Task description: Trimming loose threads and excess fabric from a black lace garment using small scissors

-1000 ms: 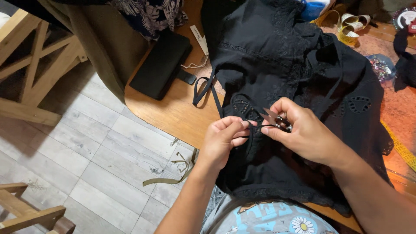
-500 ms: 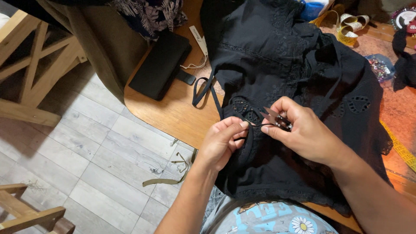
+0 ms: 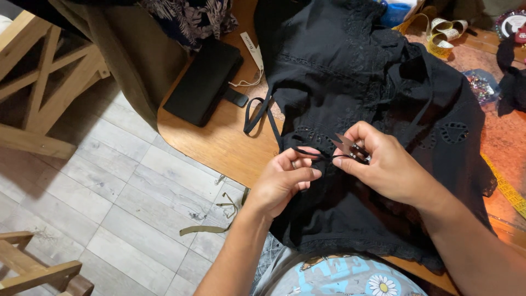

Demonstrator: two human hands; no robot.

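A black lace-trimmed garment (image 3: 361,77) is spread over the wooden table (image 3: 219,145) and hangs over its near edge onto my lap. My left hand (image 3: 282,181) pinches a thin black strap (image 3: 307,154) of the garment between thumb and fingers. My right hand (image 3: 383,164) holds small thread snips (image 3: 348,147), blades pointing left at the strap just beside my left fingers. Another loop of black strap (image 3: 260,115) lies on the table to the left.
A black flat case (image 3: 203,82) with a white tag lies at the table's left edge. Yellow measuring tape (image 3: 438,35) is coiled at the back right, another length (image 3: 507,189) at the right. Fabric scraps (image 3: 211,227) lie on the tiled floor; wooden furniture (image 3: 38,93) stands left.
My hands have barely moved; the left fingers have shifted slightly on the strap and the snips stay at the same spot.
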